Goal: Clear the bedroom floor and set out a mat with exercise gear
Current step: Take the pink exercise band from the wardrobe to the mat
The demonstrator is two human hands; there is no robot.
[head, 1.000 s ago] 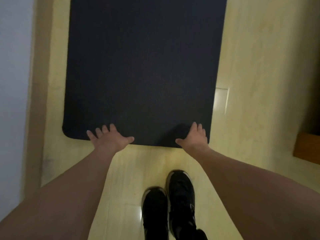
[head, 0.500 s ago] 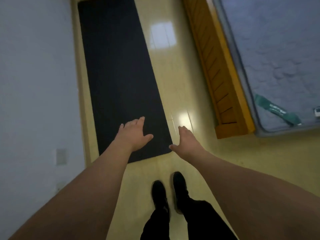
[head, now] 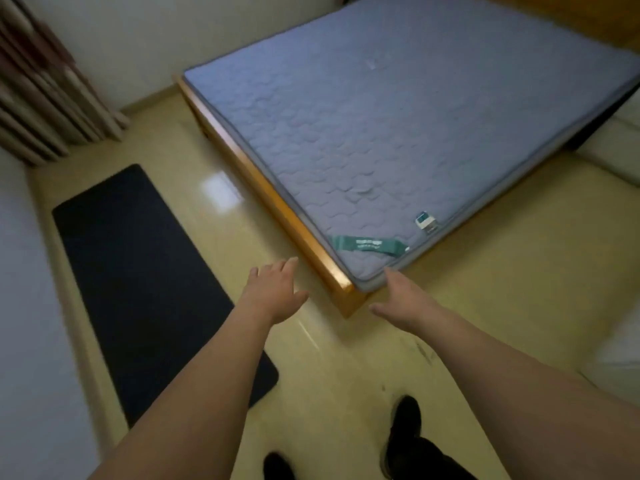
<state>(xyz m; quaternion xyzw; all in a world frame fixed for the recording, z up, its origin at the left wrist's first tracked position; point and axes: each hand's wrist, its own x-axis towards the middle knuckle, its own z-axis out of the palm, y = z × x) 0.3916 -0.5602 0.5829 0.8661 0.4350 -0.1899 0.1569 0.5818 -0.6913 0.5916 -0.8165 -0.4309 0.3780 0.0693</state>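
Standing at the foot of the bed, we hold both hands out empty over the floor.

Our left hand (head: 275, 292) hovers with fingers straight and spread, holding nothing, just beside the near right edge of the black mat (head: 138, 285). Our right hand (head: 403, 297) reaches forward with fingers relaxed and loose, also empty, near the wooden corner of the bed frame (head: 341, 284). We see the mat lying flat and unrolled on the yellow floor (head: 485, 289), along the left wall, well apart from the bed. On the grey quilted mattress (head: 398, 116), close to its near corner, lie a green resistance band (head: 367, 244) and a small white object (head: 426, 221), too blurred for us to identify. Our black shoes (head: 403, 434) stand on the floor below. Curtains (head: 45, 98) hang at the far left.
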